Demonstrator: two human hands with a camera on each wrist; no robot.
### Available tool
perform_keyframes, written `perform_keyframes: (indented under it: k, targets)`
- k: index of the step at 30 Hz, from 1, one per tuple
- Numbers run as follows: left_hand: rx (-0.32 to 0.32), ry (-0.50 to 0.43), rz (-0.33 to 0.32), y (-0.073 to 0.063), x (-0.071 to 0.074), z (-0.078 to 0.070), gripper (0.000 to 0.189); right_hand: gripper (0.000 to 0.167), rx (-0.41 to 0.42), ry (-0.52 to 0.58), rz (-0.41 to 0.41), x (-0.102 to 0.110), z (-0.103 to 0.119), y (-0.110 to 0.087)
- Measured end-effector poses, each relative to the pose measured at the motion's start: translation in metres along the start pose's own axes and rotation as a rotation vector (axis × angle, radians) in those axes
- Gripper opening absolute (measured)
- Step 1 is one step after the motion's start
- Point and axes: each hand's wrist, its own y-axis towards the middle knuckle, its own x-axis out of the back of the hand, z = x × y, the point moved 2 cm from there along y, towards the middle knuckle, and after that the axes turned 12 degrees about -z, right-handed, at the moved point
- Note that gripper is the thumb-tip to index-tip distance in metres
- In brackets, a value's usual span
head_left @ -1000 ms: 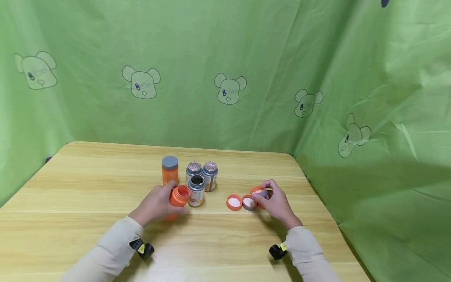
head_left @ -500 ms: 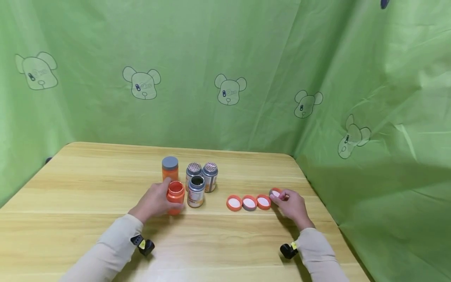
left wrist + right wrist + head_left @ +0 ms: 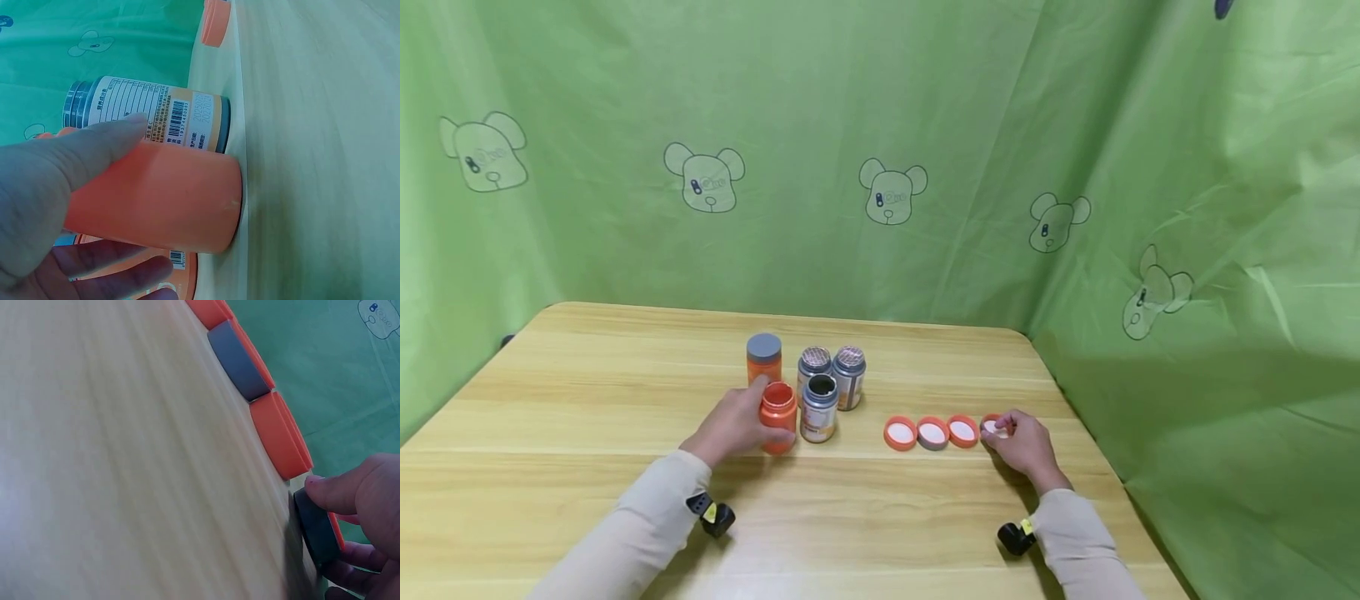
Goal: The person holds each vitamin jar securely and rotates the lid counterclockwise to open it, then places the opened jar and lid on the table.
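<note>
My left hand (image 3: 733, 423) holds an uncapped orange bottle (image 3: 778, 417), which stands upright on the table. In the left wrist view the thumb lies along one side of this bottle and the fingers reach round the other. Close on its right is an uncapped white-labelled bottle (image 3: 818, 412) with a grey neck. Over on the right, my right hand (image 3: 1026, 446) pinches a grey lid (image 3: 317, 528) with an orange rim, set down with its white inside facing up. This lid ends a row with an orange lid (image 3: 900, 434), a grey-sided lid (image 3: 932, 434) and another orange lid (image 3: 963, 432).
Behind the held bottle stands an orange bottle with a grey cap (image 3: 764, 354). Beside it are two grey-necked bottles with foil seals, one at the left (image 3: 815, 360) and one at the right (image 3: 849, 379). A green curtain (image 3: 805, 250) borders the wooden table (image 3: 850, 517).
The orange bottle in my left hand has gone from tilted to upright on the table. My right hand has carried the grey lid rightward and down to the row's right end.
</note>
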Motion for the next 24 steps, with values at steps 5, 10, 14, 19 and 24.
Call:
perform_keyframes:
  k: [5, 10, 14, 19, 24]
  targets:
    - [0.001, 0.031, 0.002, 0.005, -0.001, -0.001, 0.085, 0.031, -0.006, 0.002, 0.01, -0.002, 0.004, -0.002]
    - [0.003, 0.054, 0.01, 0.009, -0.002, -0.003, 0.087, 0.03, -0.029, 0.0, 0.016, -0.004, 0.007, -0.003]
    - [0.014, 0.049, 0.024, 0.01, -0.003, -0.004, 0.089, 0.03, -0.035, 0.001, 0.02, -0.004, 0.008, -0.004]
    - [0.014, 0.027, 0.046, 0.011, -0.002, -0.003, 0.088, 0.032, -0.031, 0.014, 0.033, -0.004, 0.009, -0.004]
    - [-0.018, 0.017, 0.097, 0.01, 0.008, 0.0, 0.088, 0.034, -0.032, 0.035, 0.048, -0.001, 0.009, -0.005]
